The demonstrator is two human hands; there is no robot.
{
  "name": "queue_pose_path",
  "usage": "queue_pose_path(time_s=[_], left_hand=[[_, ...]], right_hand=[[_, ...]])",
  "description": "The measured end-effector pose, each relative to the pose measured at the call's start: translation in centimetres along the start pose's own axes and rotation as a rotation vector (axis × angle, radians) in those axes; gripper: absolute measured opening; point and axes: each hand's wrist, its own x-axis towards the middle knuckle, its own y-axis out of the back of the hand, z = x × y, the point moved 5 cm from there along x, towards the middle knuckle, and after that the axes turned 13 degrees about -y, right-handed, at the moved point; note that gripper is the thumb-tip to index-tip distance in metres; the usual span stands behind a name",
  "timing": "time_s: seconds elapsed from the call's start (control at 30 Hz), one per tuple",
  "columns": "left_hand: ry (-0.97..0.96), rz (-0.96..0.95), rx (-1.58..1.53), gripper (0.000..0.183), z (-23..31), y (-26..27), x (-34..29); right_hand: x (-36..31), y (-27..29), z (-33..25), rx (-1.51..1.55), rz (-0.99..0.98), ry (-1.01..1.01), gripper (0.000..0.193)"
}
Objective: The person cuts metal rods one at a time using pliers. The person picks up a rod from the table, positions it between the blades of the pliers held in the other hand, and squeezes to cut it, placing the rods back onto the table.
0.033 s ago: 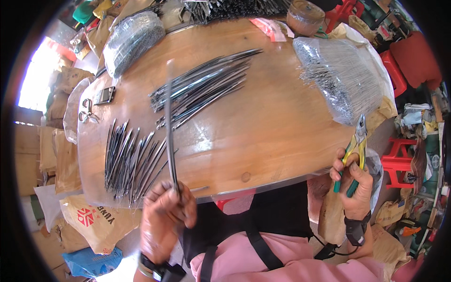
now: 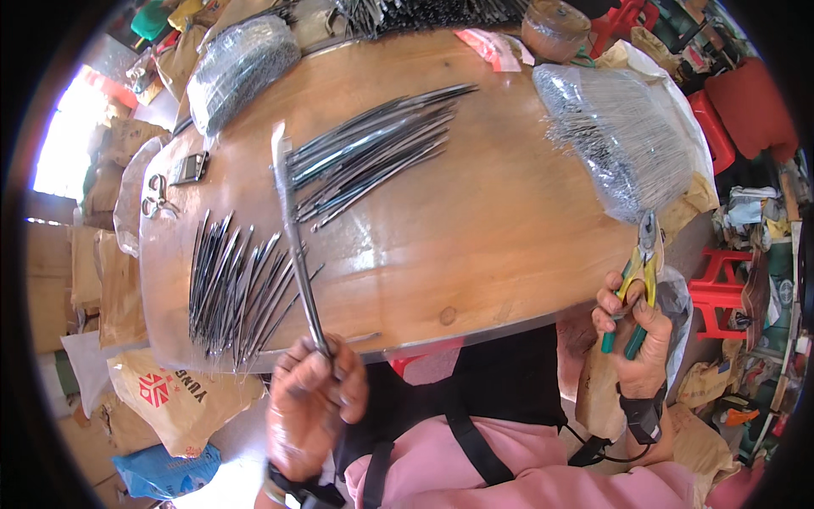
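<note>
Near the table's front edge, my left hand [image 2: 315, 399] is closed around the lower end of a long thin dark strip [image 2: 297, 246]. The strip stands up and leans a little left, its pale tip near a spread of similar dark strips [image 2: 381, 148] lying on the table. Another group of dark strips [image 2: 237, 293] lies to the left of my left hand. Off the table's right front, my right hand [image 2: 643, 332] grips pliers [image 2: 648, 246] with yellow and green handles. Their jaws point away from me, and the handles look partly spread.
A clear plastic bag of thin wire-like pieces [image 2: 623, 136] lies at the right on the wooden table [image 2: 483, 229]. Another wrapped bundle [image 2: 242, 72] sits back left, above scissors [image 2: 158, 199] and a small black box [image 2: 190, 168]. A brown round container [image 2: 555, 32] stands at the back; red stools [image 2: 721, 293] are on the right.
My left hand has shifted slightly right, while the strip's upper end has swung left. My right hand and the pliers have hardly moved.
</note>
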Motion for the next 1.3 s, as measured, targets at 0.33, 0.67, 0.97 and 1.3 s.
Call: queue_pose_path(time_s=[0.33, 0.67, 0.97, 1.3], left_hand=[[0.1, -0.246, 0.143, 0.016, -5.4, -0.2, -1.5], [0.24, -0.313, 0.513, 0.007, -6.4, 1.0, -1.5], [0.373, -0.463, 0.674, 0.011, -5.7, 0.6, -0.9], [0.455, -0.528, 0.608, 0.022, -5.7, -2.0, 0.1]], right_hand=[[0.9, -5.6, 2.1, -0.559, -0.058, 0.159, 0.016], [2.3, -13.5, 2.5, -1.854, -0.445, 0.636, 0.022], [3.8, -12.3, 5.4, -1.934, -0.582, 0.608, 0.019], [1.8, -13.4, 6.4, -1.834, -0.609, 0.665, 0.021]])
